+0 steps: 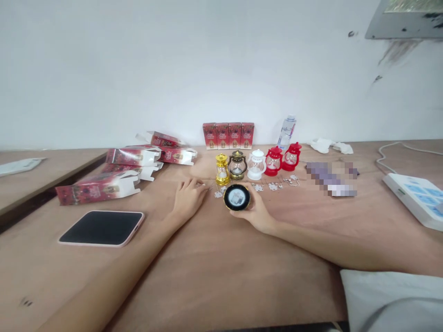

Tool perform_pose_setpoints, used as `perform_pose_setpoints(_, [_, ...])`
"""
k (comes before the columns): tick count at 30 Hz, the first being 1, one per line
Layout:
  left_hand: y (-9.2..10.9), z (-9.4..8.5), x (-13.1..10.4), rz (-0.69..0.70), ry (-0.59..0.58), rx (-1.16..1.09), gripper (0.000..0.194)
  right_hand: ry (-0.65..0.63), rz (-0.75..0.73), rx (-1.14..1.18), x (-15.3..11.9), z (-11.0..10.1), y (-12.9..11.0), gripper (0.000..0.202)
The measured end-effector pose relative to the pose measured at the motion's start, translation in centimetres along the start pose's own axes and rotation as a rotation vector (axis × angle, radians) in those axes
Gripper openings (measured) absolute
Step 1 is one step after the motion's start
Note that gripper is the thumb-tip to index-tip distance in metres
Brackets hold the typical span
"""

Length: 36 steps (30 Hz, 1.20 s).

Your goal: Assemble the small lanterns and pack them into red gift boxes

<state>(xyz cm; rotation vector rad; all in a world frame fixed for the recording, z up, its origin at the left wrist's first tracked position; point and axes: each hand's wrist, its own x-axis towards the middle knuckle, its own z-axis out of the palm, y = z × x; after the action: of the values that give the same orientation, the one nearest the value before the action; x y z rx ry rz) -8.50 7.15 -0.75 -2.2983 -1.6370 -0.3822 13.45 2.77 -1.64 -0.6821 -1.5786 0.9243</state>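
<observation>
My right hand (258,214) is wrapped around a small lantern, tipped so that its round black base (237,198) with a pale label in the middle faces me; its upper part is hidden. My left hand (188,199) rests low over the table, fingers bent down and closed at the left end of a row of small silvery pieces (258,187) with thin wires. What its fingertips hold, if anything, is too small to tell. Behind stand a gold lantern (222,170), a bronze lantern (237,166), a white lantern (256,166) and two red lanterns (273,162).
Several red boxes (222,136) stand against the wall. Opened red boxes (98,188) lie at left, near a phone (102,228). A clear bottle (287,133), crumpled tissue (321,145), a blurred purple packet (328,177) and a white power strip (417,198) are on the right.
</observation>
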Motion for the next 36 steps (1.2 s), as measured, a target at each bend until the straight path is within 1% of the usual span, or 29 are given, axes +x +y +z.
perform_pose_setpoints(5, [0.3, -0.2, 0.0, -0.040, -0.033, 0.008, 0.023, -0.009, 0.054, 0.015, 0.3, 0.2, 0.1, 0.052])
perform_pose_setpoints(12, [0.0, -0.5, -0.3, -0.058, -0.096, -0.041, 0.021, 0.022, 0.114, 0.078, -0.2, 0.0, 0.3, 0.052])
perform_pose_setpoints(18, [-0.4, -0.6, -0.4, -0.040, -0.107, -0.079, 0.024, 0.018, 0.135, 0.088, -0.2, 0.0, 0.3, 0.053])
perform_pose_setpoints(22, [-0.6, -0.4, -0.5, -0.024, -0.094, -0.104, 0.023, 0.013, 0.138, 0.083, -0.2, 0.0, 0.2, 0.053])
perform_pose_setpoints(30, [-0.8, 0.0, -0.5, -0.011, -0.013, -0.191, 0.014, 0.011, 0.159, 0.069, -0.2, 0.0, 0.2, 0.051])
perform_pose_setpoints(33, [-0.6, -0.3, -0.6, 0.006, 0.042, -0.236, 0.013, 0.018, 0.148, 0.073, -0.2, 0.0, 0.2, 0.051])
perform_pose_setpoints(34, [-0.4, -0.7, -0.7, 0.012, 0.075, -0.254, 0.014, 0.021, 0.143, 0.076, -0.2, 0.0, 0.2, 0.051])
perform_pose_setpoints(36, [0.3, -1.9, -1.1, 0.035, 0.192, -0.317, 0.014, 0.020, 0.140, 0.086, -0.2, 0.0, 0.2, 0.051])
